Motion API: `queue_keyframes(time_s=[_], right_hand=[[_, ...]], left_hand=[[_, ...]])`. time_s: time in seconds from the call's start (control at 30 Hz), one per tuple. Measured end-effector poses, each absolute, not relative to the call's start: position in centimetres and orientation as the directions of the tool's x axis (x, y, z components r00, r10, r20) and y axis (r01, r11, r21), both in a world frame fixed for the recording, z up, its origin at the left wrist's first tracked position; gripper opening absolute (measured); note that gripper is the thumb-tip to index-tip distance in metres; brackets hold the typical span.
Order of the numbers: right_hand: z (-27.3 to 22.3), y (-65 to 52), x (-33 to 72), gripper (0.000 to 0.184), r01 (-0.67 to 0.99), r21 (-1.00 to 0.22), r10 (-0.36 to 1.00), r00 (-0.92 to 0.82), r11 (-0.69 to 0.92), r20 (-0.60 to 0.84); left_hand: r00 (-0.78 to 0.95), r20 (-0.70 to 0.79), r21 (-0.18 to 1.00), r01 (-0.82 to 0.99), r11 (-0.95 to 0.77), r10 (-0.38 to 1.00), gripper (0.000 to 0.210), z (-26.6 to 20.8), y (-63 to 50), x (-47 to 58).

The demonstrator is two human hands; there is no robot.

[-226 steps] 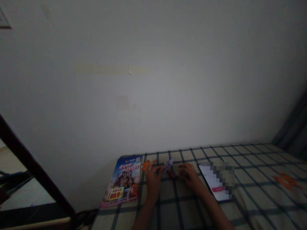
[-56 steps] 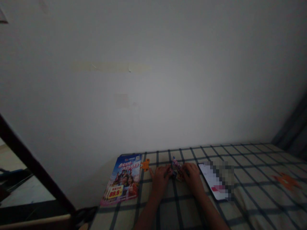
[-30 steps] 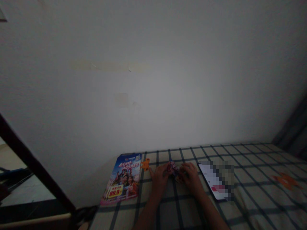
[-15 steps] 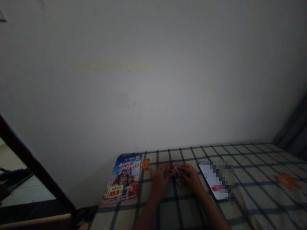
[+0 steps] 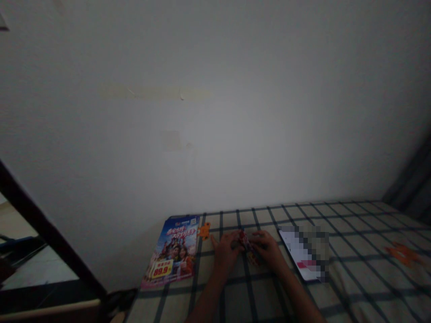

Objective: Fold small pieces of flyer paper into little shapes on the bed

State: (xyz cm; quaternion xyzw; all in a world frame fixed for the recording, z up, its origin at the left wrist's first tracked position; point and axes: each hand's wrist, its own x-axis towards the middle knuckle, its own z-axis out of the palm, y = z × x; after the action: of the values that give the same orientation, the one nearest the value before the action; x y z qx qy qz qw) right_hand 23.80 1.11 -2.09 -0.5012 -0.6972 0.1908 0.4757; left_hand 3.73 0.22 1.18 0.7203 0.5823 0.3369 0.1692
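Observation:
Between my hands is a small, narrow, red-and-white printed piece [image 5: 248, 249], slanting down to the right with a yellowish lower end. Its exact kind is too dark and small to make out. My left hand [image 5: 226, 252] closes on its upper left side, thumb and fingers bent. From the right, my right hand [image 5: 268, 249] pinches its edge with the fingertips. Both hands are low over the checked bedspread [image 5: 232, 287].
A pile of glossy flyers [image 5: 175, 251] lies to the left. To the right rests a flat device with a lit screen [image 5: 296, 255], partly pixelated. Orange figures [image 5: 204, 231] mark the cloth. A pale wall [image 5: 235, 112] rises behind, and a dark slanted bar [image 5: 43, 229] stands far left.
The printed piece has turned slightly between my fingers, its top showing more red. My hands have barely moved, and the other things lie as before.

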Motion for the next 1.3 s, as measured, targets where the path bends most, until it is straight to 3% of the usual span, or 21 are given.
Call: queue_keyframes(time_s=[0.27,0.57,0.77,1.07,1.3], right_hand=[[-2.4,1.4,23.7,0.019,0.485,-0.753,0.881,-0.084,0.444,0.465],[-2.6,1.7,24.1,0.035,0.35,-0.867,0.909,0.09,0.354,0.407],[-3.0,1.9,24.1,0.035,0.311,-0.871,0.9,0.093,0.38,0.425],[-3.1,2.0,23.7,0.016,0.531,-0.753,0.887,0.004,0.389,0.462],[-2.2,1.5,23.1,0.011,0.635,-0.695,0.915,-0.047,0.337,0.4]], left_hand=[[0.104,0.328,0.614,0.732,-0.295,0.939,0.052,1.1,0.2,3.8],[0.161,0.308,0.581,0.749,-0.319,0.938,0.063,1.2,0.1,3.8],[0.147,0.315,0.527,0.794,-0.302,0.938,0.066,1.7,-0.1,4.2],[0.153,0.334,0.469,0.829,-0.305,0.93,0.056,0.8,0.2,4.3],[0.145,0.307,0.484,0.827,-0.285,0.941,0.052,0.2,0.6,4.1]])
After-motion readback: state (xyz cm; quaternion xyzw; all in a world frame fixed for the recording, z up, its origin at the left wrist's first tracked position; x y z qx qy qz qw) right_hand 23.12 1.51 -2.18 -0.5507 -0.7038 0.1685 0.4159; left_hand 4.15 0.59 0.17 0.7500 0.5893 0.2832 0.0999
